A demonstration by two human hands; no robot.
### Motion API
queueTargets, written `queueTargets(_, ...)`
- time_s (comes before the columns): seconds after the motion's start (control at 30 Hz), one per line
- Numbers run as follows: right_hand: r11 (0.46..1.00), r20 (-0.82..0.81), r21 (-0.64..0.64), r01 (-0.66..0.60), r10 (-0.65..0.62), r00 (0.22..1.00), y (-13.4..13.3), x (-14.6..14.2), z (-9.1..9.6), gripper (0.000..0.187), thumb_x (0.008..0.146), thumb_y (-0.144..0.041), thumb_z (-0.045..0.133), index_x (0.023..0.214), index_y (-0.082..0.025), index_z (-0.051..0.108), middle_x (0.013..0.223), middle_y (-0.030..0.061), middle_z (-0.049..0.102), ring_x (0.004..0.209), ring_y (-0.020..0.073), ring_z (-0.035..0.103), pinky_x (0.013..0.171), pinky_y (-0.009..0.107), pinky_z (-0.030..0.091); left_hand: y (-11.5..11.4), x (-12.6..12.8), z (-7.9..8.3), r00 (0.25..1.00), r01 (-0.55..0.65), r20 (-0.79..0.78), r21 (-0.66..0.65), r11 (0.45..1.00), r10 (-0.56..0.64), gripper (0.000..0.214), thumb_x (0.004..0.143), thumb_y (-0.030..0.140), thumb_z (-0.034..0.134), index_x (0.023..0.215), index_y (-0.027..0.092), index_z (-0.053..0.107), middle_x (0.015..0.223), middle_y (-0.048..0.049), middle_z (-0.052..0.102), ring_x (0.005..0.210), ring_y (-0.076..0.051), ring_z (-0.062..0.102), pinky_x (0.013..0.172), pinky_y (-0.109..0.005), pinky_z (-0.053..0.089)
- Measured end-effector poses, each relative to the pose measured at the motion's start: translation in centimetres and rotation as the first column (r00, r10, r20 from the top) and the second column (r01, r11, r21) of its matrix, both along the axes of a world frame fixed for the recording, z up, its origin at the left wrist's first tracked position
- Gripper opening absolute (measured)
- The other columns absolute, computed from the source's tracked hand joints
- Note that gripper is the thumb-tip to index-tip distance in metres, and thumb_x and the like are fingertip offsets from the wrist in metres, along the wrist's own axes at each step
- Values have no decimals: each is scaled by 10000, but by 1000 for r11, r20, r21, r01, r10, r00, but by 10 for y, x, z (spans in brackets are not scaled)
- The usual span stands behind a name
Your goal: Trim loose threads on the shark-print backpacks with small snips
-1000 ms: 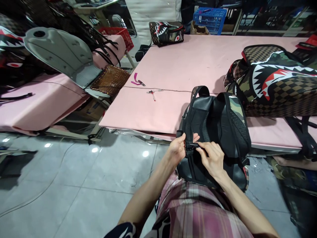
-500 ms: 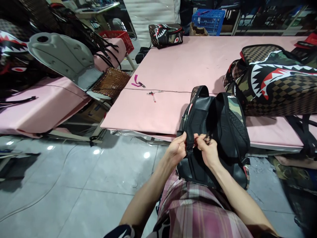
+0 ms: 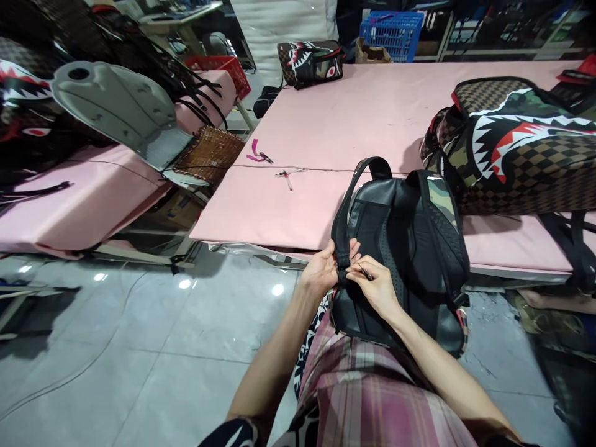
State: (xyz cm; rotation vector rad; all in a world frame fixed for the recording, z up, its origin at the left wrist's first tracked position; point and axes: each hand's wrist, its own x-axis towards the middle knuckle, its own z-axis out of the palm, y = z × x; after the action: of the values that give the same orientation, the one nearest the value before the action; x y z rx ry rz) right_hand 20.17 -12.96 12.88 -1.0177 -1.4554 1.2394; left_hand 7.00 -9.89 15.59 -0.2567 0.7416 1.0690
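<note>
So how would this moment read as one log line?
left hand grips strap | right hand pinches strap just below | black backpack at edge of pink table

A single camera, worn on the person's head, looks forward and steeply down. The left hand (image 3: 321,273) and right hand (image 3: 378,289) sit very near it, low in the centre of the frame, on a black backpack (image 3: 410,248). The pink bench (image 3: 372,112) stretches away across the upper right. The tiled floor (image 3: 139,347) fills the lower left.
</note>
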Motion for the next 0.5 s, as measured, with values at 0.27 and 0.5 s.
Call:
queueTargets(0.27, 941, -88, -321, 105, -141, 986, -6, 14, -7, 185, 701, -339, 665, 665, -159, 638, 657, 1, 566, 611, 119, 505, 592, 256, 412, 1, -6, -2, 998, -41, 44, -47, 998, 43, 456, 944, 276, 300, 1332, 44, 361, 884, -127, 691, 883, -222, 666, 748, -347, 557)
queueTargets(0.5, 990, -8, -106, 94, -95, 995, -3, -4, -8, 137, 750, -273, 621, 848, -209, 693, 811, 7, 620, 773, 145, 568, 728, 268, 431, 1, -2, 0, 1000, -1, -4, -3, 1000, 1, 440, 951, 275, 286, 1310, 49, 399, 1058, -160, 654, 941, -201, 650, 805, -304, 540)
